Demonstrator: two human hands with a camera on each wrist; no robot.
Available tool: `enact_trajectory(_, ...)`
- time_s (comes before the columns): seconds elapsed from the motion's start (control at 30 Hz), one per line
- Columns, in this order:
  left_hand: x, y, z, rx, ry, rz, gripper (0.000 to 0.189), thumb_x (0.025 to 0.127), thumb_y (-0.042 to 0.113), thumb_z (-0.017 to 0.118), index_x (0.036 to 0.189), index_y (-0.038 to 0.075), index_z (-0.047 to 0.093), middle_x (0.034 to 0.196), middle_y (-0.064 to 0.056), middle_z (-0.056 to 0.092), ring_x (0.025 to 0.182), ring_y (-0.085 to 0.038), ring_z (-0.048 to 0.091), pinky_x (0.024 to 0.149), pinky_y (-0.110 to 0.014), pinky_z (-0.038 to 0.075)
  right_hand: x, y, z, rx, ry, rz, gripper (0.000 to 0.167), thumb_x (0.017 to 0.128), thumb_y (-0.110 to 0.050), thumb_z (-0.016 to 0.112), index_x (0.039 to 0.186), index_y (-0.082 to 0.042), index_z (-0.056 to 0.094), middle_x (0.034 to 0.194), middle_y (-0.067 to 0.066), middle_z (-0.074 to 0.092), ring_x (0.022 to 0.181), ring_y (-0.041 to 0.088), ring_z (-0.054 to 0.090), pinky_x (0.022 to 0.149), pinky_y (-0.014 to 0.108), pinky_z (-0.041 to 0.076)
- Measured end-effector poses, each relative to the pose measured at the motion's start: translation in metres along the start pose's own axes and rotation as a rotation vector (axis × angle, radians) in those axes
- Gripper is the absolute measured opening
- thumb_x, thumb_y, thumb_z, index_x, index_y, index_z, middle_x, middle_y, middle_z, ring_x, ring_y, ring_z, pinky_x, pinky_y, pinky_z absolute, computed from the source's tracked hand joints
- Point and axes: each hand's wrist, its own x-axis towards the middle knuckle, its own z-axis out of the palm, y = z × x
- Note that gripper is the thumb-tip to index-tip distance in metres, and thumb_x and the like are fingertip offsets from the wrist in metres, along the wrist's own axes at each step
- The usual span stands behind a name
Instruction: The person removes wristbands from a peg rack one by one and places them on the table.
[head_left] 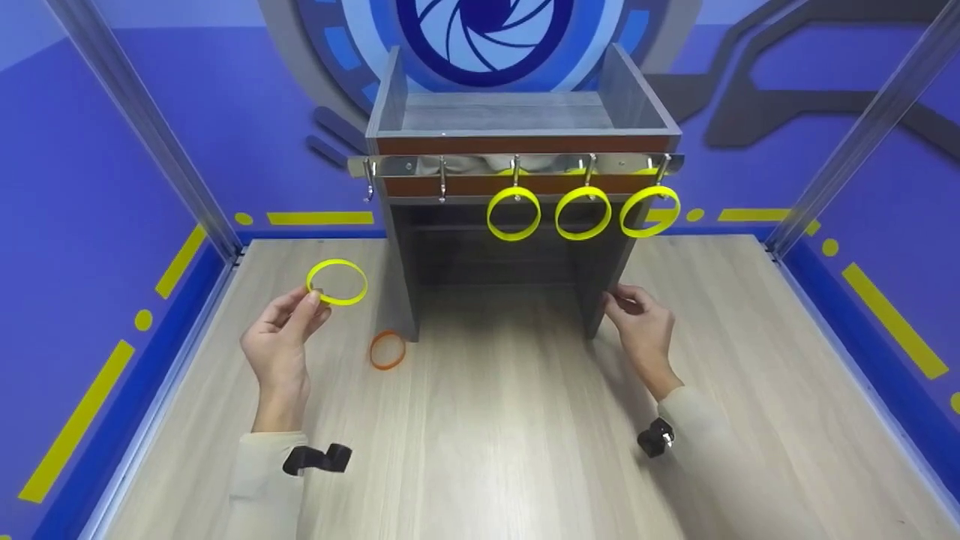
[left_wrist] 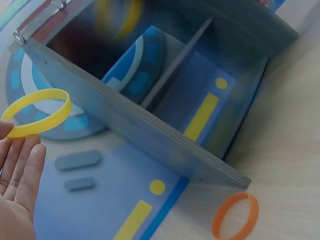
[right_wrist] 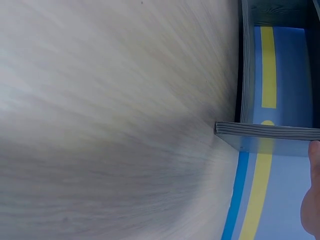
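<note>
Wood-grain surface [head_left: 480, 442] carries the rack [head_left: 525, 145]. Left hand [head_left: 281, 334] pinches a yellow band [head_left: 347, 303] by its rim, left of the rack, apparently to leave the loop clear; right hand [head_left: 643, 324] pinches the rack's side edge, probably steadying it.

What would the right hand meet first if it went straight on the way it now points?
The right hand would likely meet the grey shelf's right side panel first; it appears to be touching it, though exact contact is hard to judge.
</note>
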Motion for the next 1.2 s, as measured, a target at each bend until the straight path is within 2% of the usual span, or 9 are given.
enact_trajectory(0.3,0.004,-0.02,-0.012,0.067,0.014,-0.071,0.022,0.095,0.002,0.081,0.11,-0.012,0.073,0.092,-0.013,0.076,0.083,-0.018,0.078,0.084,-0.032,0.065,0.0,0.0,0.0,0.039,0.0,-0.009,0.011,0.092,-0.001,0.081,0.102,0.003,0.08,0.102,0.018,0.078,0.083,0.001,0.073,0.073,0.013,0.06)
enact_trajectory(0.47,0.005,-0.031,-0.016,0.089,0.024,-0.116,0.022,0.095,0.0,0.079,0.11,-0.014,0.071,0.089,-0.01,0.076,0.081,-0.017,0.077,0.083,-0.031,0.065,0.0,0.001,0.0,0.025,0.002,-0.016,0.011,0.092,-0.002,0.081,0.103,0.002,0.08,0.102,0.017,0.078,0.084,0.0,0.073,0.073,0.012,0.06)
enact_trajectory(0.63,0.005,-0.043,-0.02,0.115,0.034,-0.156,0.018,0.095,-0.002,0.078,0.109,-0.012,0.072,0.089,-0.008,0.077,0.081,-0.016,0.077,0.083,-0.032,0.066,0.0,0.001,0.0,0.01,0.006,-0.015,0.012,0.092,-0.002,0.081,0.103,0.002,0.08,0.102,0.017,0.078,0.083,-0.002,0.072,0.073,0.012,0.059)
enact_trajectory(0.9,0.005,-0.062,-0.03,0.163,0.016,-0.237,0.025,0.097,0.001,0.077,0.117,-0.012,0.068,0.09,-0.004,0.077,0.084,-0.014,0.076,0.086,-0.032,0.065,-0.001,0.001,0.001,0.013,0.004,-0.008,0.013,0.092,-0.001,0.081,0.104,0.002,0.08,0.102,0.017,0.078,0.083,-0.001,0.072,0.073,0.011,0.059)
enact_trajectory(1.13,0.003,-0.071,-0.032,0.184,0.002,-0.323,0.029,0.098,0.002,0.074,0.123,-0.012,0.066,0.092,-0.005,0.076,0.085,-0.015,0.076,0.088,-0.032,0.065,0.0,0.001,0.002,-0.005,0.018,0.003,0.014,0.091,0.004,0.08,0.105,0.007,0.078,0.104,0.022,0.077,0.082,-0.002,0.071,0.072,0.008,0.057)
enact_trajectory(1.2,0.002,-0.073,-0.032,0.207,0.0,-0.34,0.03,0.099,0.003,0.074,0.124,-0.012,0.066,0.093,-0.005,0.076,0.085,-0.015,0.076,0.088,-0.031,0.065,-0.003,-0.011,0.001,-0.003,0.017,-0.008,0.014,0.091,0.006,0.078,0.104,0.009,0.077,0.103,0.023,0.077,0.081,-0.003,0.07,0.072,0.008,0.057)
